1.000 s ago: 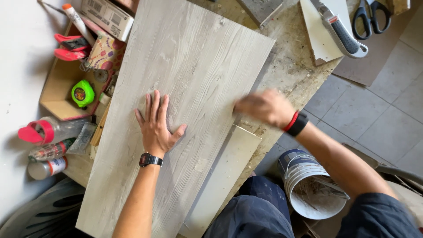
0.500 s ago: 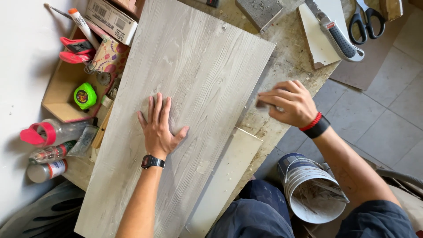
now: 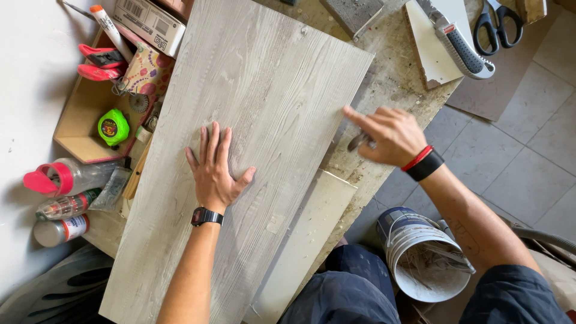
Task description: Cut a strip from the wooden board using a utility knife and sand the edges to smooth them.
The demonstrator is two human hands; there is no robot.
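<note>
Knees in dark trousers sit nearest, a white bucket [image 3: 429, 264] beside them on the tiled floor. Above lies the grey wood-grain plank [image 3: 252, 138], its long axis running diagonally from near-left to far-right across the bench [image 3: 390, 72]. The left hand [image 3: 215, 171] lies spread flat, pressed on the plank's middle. The right hand [image 3: 384, 135] hovers at the plank's right edge, forefinger extended, pinching a small dark tool I cannot identify. Farther left, a green tape measure [image 3: 113, 127] rests in a cardboard tray; beyond, a white rectangular box [image 3: 149, 25] with a black barcode.
</note>
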